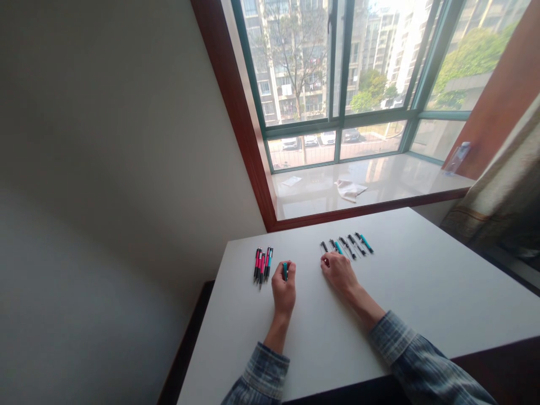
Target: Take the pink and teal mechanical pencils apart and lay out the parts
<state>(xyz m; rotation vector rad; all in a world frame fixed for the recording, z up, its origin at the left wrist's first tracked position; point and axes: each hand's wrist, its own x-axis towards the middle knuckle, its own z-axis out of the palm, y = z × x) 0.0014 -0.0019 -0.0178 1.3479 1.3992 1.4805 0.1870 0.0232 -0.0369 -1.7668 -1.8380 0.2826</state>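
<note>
My left hand (284, 288) is closed around a teal pen barrel (285, 271), whose upper end shows between thumb and fingers. To its left lies a bunch of pink, teal and black pens (261, 265), side by side on the white table. My right hand (338, 271) rests low over the table with its fingers drawn together at the near left end of a row of pen parts (346, 246). The row has black, clear and teal pieces laid slantwise. A black pen piece (324, 246) lies just beyond the right fingertips; what they grip is hidden.
The white table (337, 349) meets a wall on the left and a wood-framed window sill (312, 199) at the back. A crumpled cloth (351, 190) and a clear bottle (458, 158) are on the sill. A curtain (485, 208) hangs at the right.
</note>
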